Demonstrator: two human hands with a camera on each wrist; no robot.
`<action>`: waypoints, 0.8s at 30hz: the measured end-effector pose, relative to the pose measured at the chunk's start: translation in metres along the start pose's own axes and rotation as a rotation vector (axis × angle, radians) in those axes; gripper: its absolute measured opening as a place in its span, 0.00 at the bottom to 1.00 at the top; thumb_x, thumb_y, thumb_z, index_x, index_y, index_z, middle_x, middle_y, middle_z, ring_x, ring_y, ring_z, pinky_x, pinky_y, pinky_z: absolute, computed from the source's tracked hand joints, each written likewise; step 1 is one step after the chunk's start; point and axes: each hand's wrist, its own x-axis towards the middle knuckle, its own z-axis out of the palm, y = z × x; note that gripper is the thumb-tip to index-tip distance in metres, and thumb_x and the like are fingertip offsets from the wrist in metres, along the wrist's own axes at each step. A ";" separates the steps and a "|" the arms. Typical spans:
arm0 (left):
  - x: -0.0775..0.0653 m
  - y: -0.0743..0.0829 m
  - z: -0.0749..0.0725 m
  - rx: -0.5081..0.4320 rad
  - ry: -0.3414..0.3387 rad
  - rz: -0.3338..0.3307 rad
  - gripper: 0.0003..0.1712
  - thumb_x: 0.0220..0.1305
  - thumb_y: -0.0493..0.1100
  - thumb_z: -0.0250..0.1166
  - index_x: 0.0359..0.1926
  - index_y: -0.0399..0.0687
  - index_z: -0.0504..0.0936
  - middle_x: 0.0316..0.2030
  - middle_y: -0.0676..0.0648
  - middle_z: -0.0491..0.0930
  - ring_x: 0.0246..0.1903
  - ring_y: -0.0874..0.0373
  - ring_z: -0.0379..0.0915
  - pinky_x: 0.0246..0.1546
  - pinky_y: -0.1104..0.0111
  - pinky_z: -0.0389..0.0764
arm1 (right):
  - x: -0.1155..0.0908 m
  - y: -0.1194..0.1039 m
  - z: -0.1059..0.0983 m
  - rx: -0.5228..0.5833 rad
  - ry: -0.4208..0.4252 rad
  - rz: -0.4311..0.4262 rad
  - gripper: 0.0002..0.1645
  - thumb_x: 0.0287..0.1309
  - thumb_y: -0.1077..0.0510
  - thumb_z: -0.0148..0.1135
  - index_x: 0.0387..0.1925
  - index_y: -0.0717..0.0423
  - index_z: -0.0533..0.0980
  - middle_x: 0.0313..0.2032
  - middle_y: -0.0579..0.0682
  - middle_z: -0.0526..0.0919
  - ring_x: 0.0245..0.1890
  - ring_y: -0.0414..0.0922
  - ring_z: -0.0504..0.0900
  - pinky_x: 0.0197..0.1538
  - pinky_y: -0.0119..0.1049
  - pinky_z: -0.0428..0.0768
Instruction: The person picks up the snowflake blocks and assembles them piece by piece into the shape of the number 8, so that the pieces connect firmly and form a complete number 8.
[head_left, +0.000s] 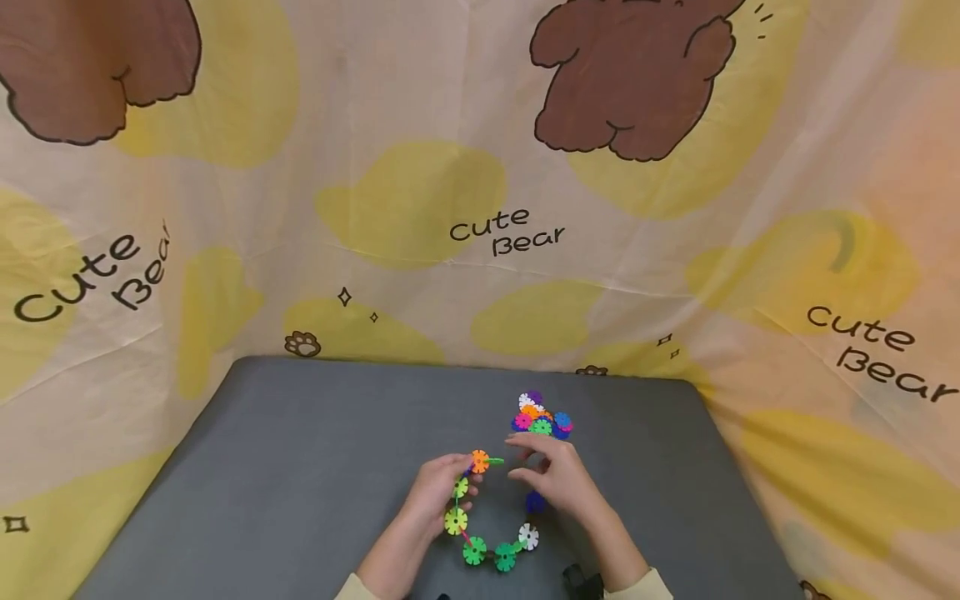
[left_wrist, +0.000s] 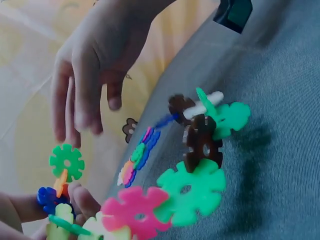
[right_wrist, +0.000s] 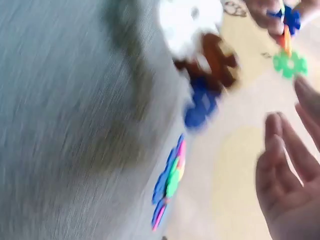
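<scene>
A chain of interlocking plastic snowflake discs (head_left: 474,550) hangs in a curve from my left hand (head_left: 435,492). That hand pinches the chain near its orange disc (head_left: 479,461), from which a green disc (left_wrist: 67,163) sticks out at the end. Pink (left_wrist: 136,212), brown and white discs are linked along the loop, down to a dark blue disc (right_wrist: 201,106) at the other end. My right hand (head_left: 555,471) is apart from the green disc, its fingers bent loosely and nothing between them; in the right wrist view its fingers (right_wrist: 287,170) show bare.
A pile of loose coloured discs (head_left: 538,417) lies farther back on the grey table (head_left: 337,433). A black object (head_left: 582,581) sits by the right forearm at the front. Behind the table hangs a bear-print cloth (head_left: 390,208).
</scene>
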 end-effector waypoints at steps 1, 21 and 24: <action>0.000 0.000 0.000 -0.016 -0.001 0.002 0.18 0.74 0.47 0.57 0.52 0.35 0.80 0.33 0.46 0.85 0.28 0.59 0.77 0.30 0.65 0.81 | 0.002 0.003 -0.004 0.009 0.019 0.023 0.20 0.55 0.59 0.76 0.50 0.44 0.84 0.44 0.46 0.88 0.35 0.41 0.83 0.34 0.31 0.82; 0.003 0.001 0.001 -0.151 -0.029 -0.072 0.18 0.76 0.48 0.49 0.47 0.36 0.73 0.26 0.52 0.71 0.17 0.62 0.61 0.26 0.68 0.74 | 0.035 0.075 0.001 -0.277 0.130 0.401 0.25 0.58 0.52 0.74 0.56 0.54 0.83 0.45 0.63 0.82 0.49 0.61 0.80 0.55 0.58 0.78; 0.003 0.003 0.002 -0.146 -0.040 -0.078 0.18 0.74 0.53 0.55 0.44 0.40 0.75 0.24 0.52 0.70 0.17 0.63 0.61 0.25 0.69 0.75 | 0.035 0.076 0.002 -0.311 0.129 0.403 0.26 0.58 0.52 0.74 0.58 0.53 0.82 0.38 0.58 0.79 0.40 0.54 0.78 0.46 0.53 0.79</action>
